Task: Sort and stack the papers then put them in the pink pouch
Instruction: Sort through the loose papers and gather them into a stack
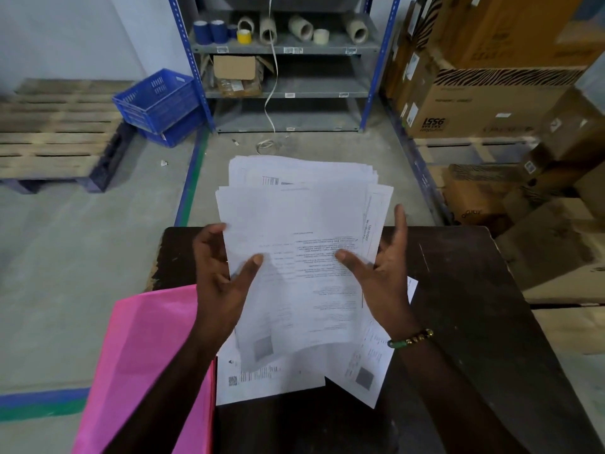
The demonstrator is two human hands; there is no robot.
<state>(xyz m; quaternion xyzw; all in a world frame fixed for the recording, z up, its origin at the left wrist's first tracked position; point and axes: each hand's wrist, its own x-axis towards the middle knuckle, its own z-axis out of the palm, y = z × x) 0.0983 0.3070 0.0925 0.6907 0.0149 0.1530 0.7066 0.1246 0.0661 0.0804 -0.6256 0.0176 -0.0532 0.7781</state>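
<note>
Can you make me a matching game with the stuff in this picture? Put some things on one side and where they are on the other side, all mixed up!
Things:
1. stack of papers
2. pink pouch
3. blue crates
4. tape rolls

Places:
A. on the metal shelf at the back
B. on the floor beside the wooden pallet
C. held between the left hand and the right hand
D. lying at the left edge of the dark table

Pairs: 1-C, 2-D, 3-B, 4-A
</note>
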